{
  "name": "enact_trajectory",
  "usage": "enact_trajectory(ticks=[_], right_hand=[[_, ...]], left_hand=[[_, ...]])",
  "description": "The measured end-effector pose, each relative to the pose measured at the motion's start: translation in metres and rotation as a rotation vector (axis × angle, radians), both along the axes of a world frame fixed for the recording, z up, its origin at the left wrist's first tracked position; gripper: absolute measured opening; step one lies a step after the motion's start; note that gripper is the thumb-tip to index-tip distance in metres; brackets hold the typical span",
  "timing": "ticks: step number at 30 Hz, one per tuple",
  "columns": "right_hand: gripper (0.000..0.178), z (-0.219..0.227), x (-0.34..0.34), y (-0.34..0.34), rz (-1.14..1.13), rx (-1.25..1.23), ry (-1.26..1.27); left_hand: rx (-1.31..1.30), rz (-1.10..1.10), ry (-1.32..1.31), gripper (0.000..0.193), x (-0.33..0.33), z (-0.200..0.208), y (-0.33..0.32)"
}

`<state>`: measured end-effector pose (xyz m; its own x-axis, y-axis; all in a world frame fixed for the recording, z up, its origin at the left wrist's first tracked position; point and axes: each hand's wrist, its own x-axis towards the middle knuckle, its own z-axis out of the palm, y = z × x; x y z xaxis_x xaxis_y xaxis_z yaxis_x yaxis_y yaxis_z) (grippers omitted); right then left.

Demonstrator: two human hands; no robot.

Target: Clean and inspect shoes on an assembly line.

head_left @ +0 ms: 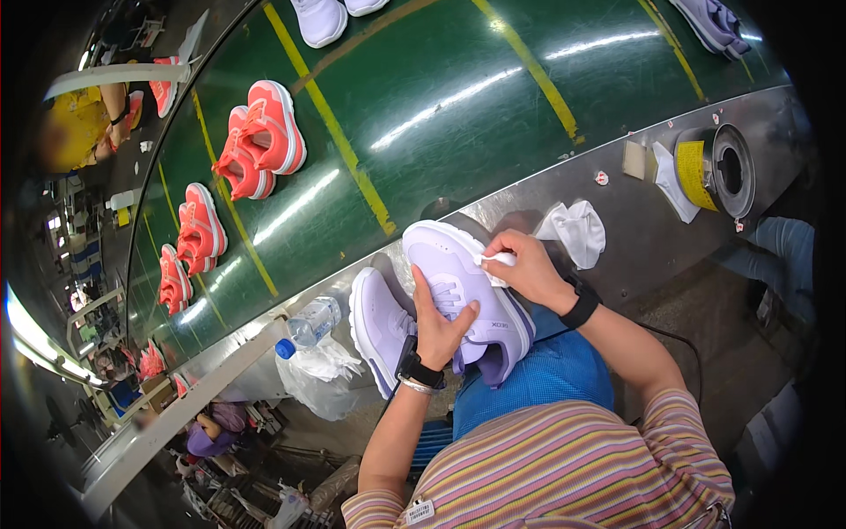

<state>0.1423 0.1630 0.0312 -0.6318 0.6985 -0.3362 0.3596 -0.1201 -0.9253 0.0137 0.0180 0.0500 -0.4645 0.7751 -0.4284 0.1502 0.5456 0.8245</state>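
Observation:
A lavender sneaker (463,282) with a white sole is tilted in front of me, its toe pointing toward the green belt. My left hand (438,322) grips it around the laces and side, thumb and fingers apart across the upper. Against the sole's edge near the toe, my right hand (527,269) pinches a small white cloth (500,259). The matching lavender sneaker (379,317) rests on the metal ledge just left of my left hand. To the right of my right hand lies a crumpled white cloth (577,232).
Coral sneakers (264,137) stand in pairs on the green conveyor belt (414,115), which has yellow stripes. A water bottle (315,322) lies beside a plastic bag (322,383). On the metal ledge (608,203) at right sits a tape roll (727,170). Other people work at far left.

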Motion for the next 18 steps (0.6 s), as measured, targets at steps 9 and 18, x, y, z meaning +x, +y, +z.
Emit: enact_trajectory(ticks=[9,18], right_hand=[[0.015,0.004,-0.008,-0.004,-0.056,0.013,0.018],[0.012,0.004,-0.037,0.013,-0.054,0.133,0.067]], left_hand=[[0.016,0.021,-0.026,0.106,-0.002,0.001,-0.002],[0.014,0.036,-0.045,0.106,-0.004,0.003,-0.003]])
